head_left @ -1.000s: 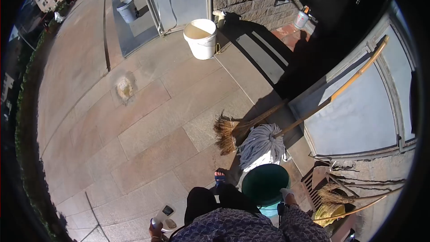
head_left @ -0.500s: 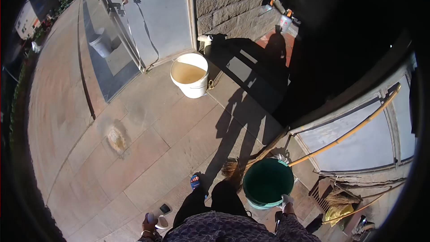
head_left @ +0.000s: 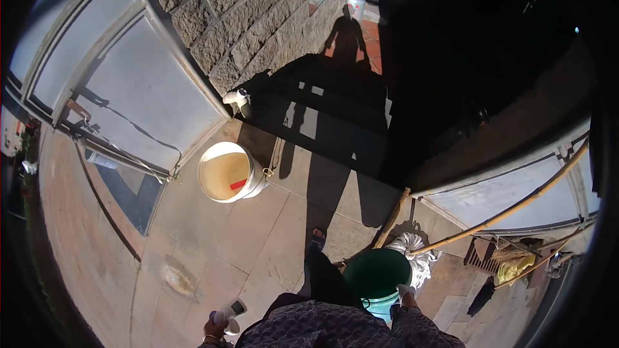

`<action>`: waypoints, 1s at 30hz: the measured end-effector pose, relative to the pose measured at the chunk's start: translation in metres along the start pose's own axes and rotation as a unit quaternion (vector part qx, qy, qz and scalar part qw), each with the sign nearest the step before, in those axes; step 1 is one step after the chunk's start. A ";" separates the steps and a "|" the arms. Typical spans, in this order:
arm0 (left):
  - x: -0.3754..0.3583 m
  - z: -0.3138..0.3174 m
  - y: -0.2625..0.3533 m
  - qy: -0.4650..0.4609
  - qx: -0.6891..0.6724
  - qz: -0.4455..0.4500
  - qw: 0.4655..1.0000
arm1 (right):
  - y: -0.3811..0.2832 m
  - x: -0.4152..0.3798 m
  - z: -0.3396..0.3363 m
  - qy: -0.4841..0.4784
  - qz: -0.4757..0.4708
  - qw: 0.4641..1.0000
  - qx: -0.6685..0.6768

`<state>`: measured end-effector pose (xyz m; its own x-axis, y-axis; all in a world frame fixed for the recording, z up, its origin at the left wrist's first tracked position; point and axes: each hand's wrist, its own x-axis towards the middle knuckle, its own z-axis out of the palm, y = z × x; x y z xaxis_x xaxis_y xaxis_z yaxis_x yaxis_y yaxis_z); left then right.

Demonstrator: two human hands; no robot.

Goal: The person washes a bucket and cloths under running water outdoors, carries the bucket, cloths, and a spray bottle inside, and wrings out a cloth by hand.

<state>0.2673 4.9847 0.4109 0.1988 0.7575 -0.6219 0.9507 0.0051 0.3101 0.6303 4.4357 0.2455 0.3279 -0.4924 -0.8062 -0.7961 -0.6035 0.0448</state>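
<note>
Green round plastic bucket (head_left: 377,274) hangs at my right side, low in view, its rim gripped by my right hand (head_left: 405,292), whose fingers are curled shut over the edge nearest me. My left hand (head_left: 218,326) is wrapped around a small white handheld device (head_left: 230,312) with a dark panel at its tip; I cannot read any writing on it. Just beyond the bucket a grey-white string mop head (head_left: 416,252) lies on the paving, touching or nearly touching the bucket's far rim, with long bamboo poles (head_left: 509,209) slanting up to the right along a pale panelled wall (head_left: 496,196). That side is crowded, and a dark drain grate (head_left: 480,254) and a yellow cloth (head_left: 512,269) sit further right. To my left the stone-slab pavement (head_left: 213,245) is open and bare, with wide room. Ahead on the left stands a white round plastic pail (head_left: 229,172) of murky tan water, with something small and red inside, well apart from me. Behind it rises a rough grey stone-block wall (head_left: 251,22), and beside that a dark doorway with steps (head_left: 322,109) where my shadow falls. No label or brand is legible anywhere.
</note>
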 end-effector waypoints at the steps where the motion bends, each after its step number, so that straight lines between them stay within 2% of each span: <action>1: 0.009 -0.002 0.021 -0.010 0.009 0.015 1.000 | -0.011 0.006 -0.009 0.018 -0.036 0.997 -0.072; 2: 0.017 0.000 0.042 -0.020 0.013 0.030 0.999 | -0.029 0.017 -0.018 0.038 -0.075 0.986 -0.144; 3: 0.025 0.003 0.065 -0.027 0.015 0.038 0.999 | -0.052 0.013 -0.028 0.052 -0.026 0.991 -0.117; 4: 0.032 0.004 0.088 -0.043 -0.005 0.043 0.998 | -0.073 0.010 -0.043 0.030 -0.068 0.989 -0.130; 6: 0.045 0.013 0.136 -0.071 -0.017 0.062 0.995 | -0.143 -0.059 -0.085 0.042 -0.042 0.998 -0.018; 8: 0.053 0.030 0.183 -0.023 0.082 0.111 0.990 | -0.179 -0.042 -0.105 0.088 -0.094 0.989 -0.073; 9: 0.108 0.044 0.145 -0.119 -0.056 0.085 0.988 | -0.190 -0.026 -0.109 0.102 -0.113 0.988 -0.011; 10: 0.120 0.046 0.168 -0.128 -0.030 0.089 0.987 | -0.198 -0.007 -0.113 0.115 -0.133 0.983 0.050; 11: 0.130 0.051 0.198 -0.131 -0.004 0.096 0.987 | -0.214 -0.001 -0.124 0.092 -0.212 0.972 0.032; 14: 0.159 0.066 0.281 -0.144 0.021 0.109 0.983 | -0.268 0.005 -0.149 0.140 -0.204 0.960 0.130; 15: 0.168 0.070 0.307 -0.148 0.026 0.112 0.982 | -0.274 0.046 -0.143 0.138 -0.197 0.959 0.151; 16: 0.178 0.075 0.332 -0.153 0.031 0.114 0.981 | -0.291 0.049 -0.151 0.140 -0.194 0.959 0.154; 18: 0.205 0.084 0.390 -0.166 0.042 0.121 0.978 | -0.329 0.039 -0.167 0.076 -0.184 0.908 0.368; 20: 0.225 0.084 0.453 -0.182 0.056 0.110 0.975 | -0.376 0.051 -0.192 0.118 -0.108 0.954 0.253; 22: 0.245 0.084 0.499 -0.192 0.080 0.100 0.973 | -0.400 0.058 -0.199 0.085 -0.106 0.901 0.413; 24: 0.265 0.082 0.541 -0.190 0.112 0.083 0.972 | -0.423 0.061 -0.207 0.166 -0.098 0.895 0.401; 25: 0.268 0.077 0.565 -0.187 0.123 0.083 0.971 | -0.431 0.082 -0.205 0.160 -0.073 0.872 0.458; 26: 0.261 0.075 0.599 -0.198 0.055 0.100 0.973 | -0.451 0.071 -0.219 0.166 -0.039 0.876 0.451; 28: 0.252 0.076 0.656 -0.221 -0.085 0.132 0.963 | -0.479 0.077 -0.236 0.187 -0.033 0.863 0.468; 29: 0.267 0.080 0.670 -0.194 -0.011 0.214 0.957 | -0.485 0.096 -0.236 0.184 -0.027 0.863 0.469; 30: 0.280 0.088 0.683 -0.194 -0.005 0.212 0.958 | -0.496 0.119 -0.238 0.173 -0.014 0.863 0.475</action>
<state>0.9935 5.1422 0.3854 0.6425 0.3935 -0.6575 0.7623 -0.2414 0.6005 1.1857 4.5271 0.2676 0.3560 -0.7426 -0.5673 -0.7887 0.0868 -0.6086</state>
